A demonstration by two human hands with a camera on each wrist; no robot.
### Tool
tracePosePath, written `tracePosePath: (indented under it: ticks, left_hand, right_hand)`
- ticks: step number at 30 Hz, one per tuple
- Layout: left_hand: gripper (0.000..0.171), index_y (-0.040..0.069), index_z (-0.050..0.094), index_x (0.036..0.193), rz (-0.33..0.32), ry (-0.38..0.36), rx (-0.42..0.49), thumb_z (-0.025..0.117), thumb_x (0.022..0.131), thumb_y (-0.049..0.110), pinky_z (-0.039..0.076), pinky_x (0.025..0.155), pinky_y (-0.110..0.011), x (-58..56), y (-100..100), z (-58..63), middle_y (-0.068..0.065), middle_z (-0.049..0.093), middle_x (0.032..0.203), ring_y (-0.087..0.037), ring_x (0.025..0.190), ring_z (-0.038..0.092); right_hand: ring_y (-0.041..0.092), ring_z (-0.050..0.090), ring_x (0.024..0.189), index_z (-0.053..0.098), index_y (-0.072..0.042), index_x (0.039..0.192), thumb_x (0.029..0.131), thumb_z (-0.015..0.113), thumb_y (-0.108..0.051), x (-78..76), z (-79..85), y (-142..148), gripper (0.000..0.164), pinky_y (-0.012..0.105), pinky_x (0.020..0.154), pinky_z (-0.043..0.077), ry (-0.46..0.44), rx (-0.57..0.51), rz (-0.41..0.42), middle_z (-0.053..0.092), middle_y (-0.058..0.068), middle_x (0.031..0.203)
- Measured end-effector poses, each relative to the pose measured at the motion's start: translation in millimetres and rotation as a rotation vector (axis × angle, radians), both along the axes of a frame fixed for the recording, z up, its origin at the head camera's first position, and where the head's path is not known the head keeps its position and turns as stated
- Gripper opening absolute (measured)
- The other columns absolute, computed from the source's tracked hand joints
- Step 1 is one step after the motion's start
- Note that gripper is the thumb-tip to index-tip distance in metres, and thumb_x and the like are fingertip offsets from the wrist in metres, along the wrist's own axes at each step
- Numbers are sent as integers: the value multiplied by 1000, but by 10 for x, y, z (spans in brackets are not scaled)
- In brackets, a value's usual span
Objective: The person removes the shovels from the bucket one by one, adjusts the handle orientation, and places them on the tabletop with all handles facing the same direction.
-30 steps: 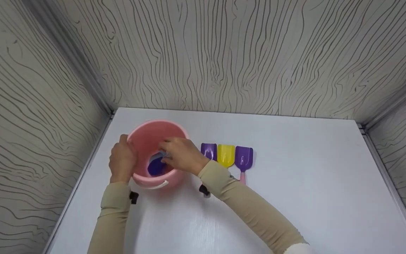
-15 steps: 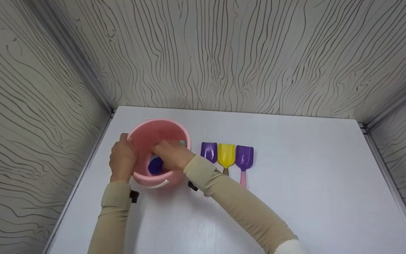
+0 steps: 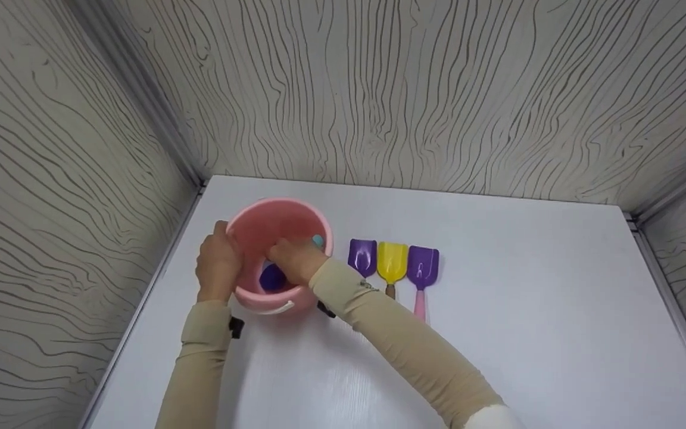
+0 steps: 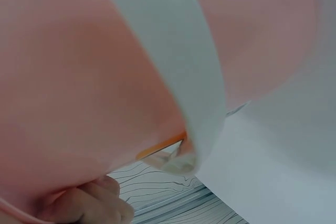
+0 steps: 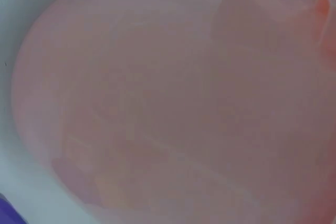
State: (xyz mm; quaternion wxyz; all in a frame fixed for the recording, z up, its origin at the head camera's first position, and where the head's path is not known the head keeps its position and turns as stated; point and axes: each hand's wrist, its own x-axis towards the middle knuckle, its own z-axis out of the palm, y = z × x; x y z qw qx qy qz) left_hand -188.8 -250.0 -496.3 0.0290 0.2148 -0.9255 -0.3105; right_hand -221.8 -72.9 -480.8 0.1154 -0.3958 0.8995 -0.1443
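Observation:
My left hand grips the left rim of a pink bucket, which tilts a little. In the left wrist view, curled fingers lie at the rim behind a white bail handle. Inside the bucket reaches my right hand; its fingertips are hidden, so whether they hold anything does not show. Below that hand lies a dark blue rounded thing at the bucket's bottom. A small teal end pokes up between the hand and the right inner wall. In the right wrist view the bucket's outer wall fills most of the picture.
Right of the bucket lie a purple toy shovel, a yellow toy shovel and another purple toy shovel with a pink handle, side by side on the white table. My right forearm passes over their near side. Wood-patterned panels enclose the table.
My right hand has gone deeper into the bucket, and the teal end has come into sight near the right wall. The left hand keeps its grip on the rim. The view has shifted slightly.

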Motion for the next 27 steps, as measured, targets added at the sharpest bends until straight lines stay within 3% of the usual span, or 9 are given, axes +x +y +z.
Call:
tracePosePath:
  ticks: [2, 4, 6, 10, 15, 19, 22, 27]
  left_hand:
    - [40, 4, 50, 143, 3, -13, 9, 33, 117, 27, 57, 83, -64, -1, 0, -5, -29, 67, 124, -50, 109, 70]
    - [39, 4, 50, 144, 5, -22, 18, 32, 116, 26, 57, 84, -64, 3, -4, -10, -29, 67, 125, -49, 109, 70]
    - [40, 4, 50, 144, -1, -20, 16, 32, 117, 26, 57, 84, -64, 11, -4, -14, -29, 67, 124, -49, 109, 70]
    - [39, 2, 51, 141, -15, 16, -4, 33, 117, 26, 57, 81, -66, 18, 7, -7, -31, 67, 122, -51, 107, 70]
    - [37, 1, 53, 137, -10, 39, -25, 34, 117, 27, 57, 78, -67, 9, 18, 12, -32, 68, 120, -53, 106, 70]
    - [39, 2, 52, 139, -8, 16, -20, 33, 117, 28, 57, 79, -67, 1, 16, 22, -32, 68, 122, -53, 107, 70]
    - [41, 3, 51, 141, -3, -4, -13, 32, 117, 29, 57, 80, -66, -6, 9, 23, -31, 68, 124, -52, 108, 70]
    - [42, 4, 50, 144, 3, -27, 6, 31, 118, 31, 57, 83, -65, -18, 9, 28, -30, 67, 127, -50, 110, 70]
  right_hand:
    - [16, 66, 89, 72, -10, 113, 107, 59, -12, 2, -10, 4, 14, 26, 82, 53, -85, -38, -53, 76, 5, 107]
    - [16, 67, 93, 73, -11, 116, 106, 60, -11, 1, -29, -12, 16, 26, 86, 53, -61, -15, -52, 76, 4, 110]
    - [16, 68, 99, 75, -12, 119, 105, 63, -11, -4, -58, -44, 19, 26, 92, 54, 23, 38, -32, 77, 3, 115]
    - [11, 72, 105, 79, -18, 120, 101, 69, -9, -15, -108, -110, 24, 24, 95, 56, 309, 211, 61, 79, -2, 117]
    - [8, 74, 100, 80, -20, 120, 99, 69, -11, -20, -119, -142, 25, 22, 90, 57, 460, 318, 101, 81, -4, 114]
    - [10, 75, 96, 81, -19, 117, 99, 71, -11, -21, -121, -135, 22, 24, 85, 60, 454, 305, 91, 81, -2, 111]
    - [12, 76, 85, 82, -17, 109, 98, 72, -9, -27, -127, -132, 17, 26, 73, 62, 420, 257, 72, 82, 0, 102]
    - [15, 74, 74, 82, -16, 99, 101, 70, -13, -32, -125, -138, 13, 31, 65, 63, 433, 255, 57, 79, 0, 86]
